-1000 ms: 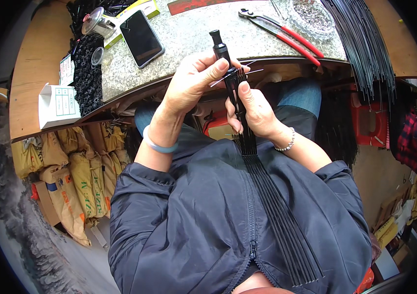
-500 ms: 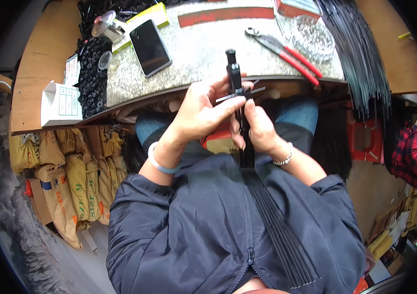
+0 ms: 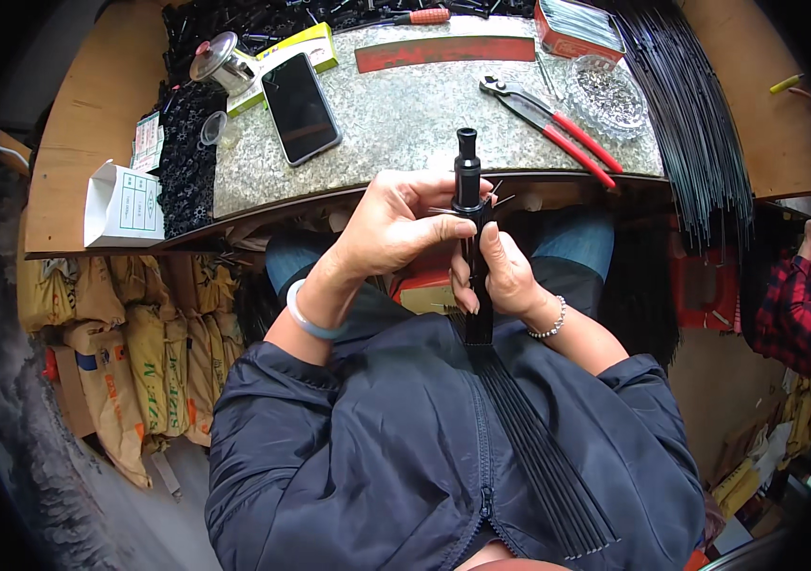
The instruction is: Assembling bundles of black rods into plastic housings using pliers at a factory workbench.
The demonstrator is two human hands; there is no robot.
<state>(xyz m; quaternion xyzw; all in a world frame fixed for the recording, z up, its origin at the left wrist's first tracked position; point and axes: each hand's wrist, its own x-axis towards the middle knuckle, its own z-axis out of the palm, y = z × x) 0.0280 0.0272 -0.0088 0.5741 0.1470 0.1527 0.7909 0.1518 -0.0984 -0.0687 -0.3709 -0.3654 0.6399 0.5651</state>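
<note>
Cylinder [image 3: 467,181], glossy, stepped, clasped by left hand [image 3: 391,228]; right hand [image 3: 512,274] grips slender rods [image 3: 479,329].

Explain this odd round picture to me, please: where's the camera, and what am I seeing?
There is no machine: a person works bare-handed. A wide, bending camera lens on their head looks down at them. The left hand and right hand hold an upright black rod; thin black ribs trail down over the dark jacket. Beyond, on the speckled tabletop, lie a phone, red-handled pliers and a red strip.
</note>
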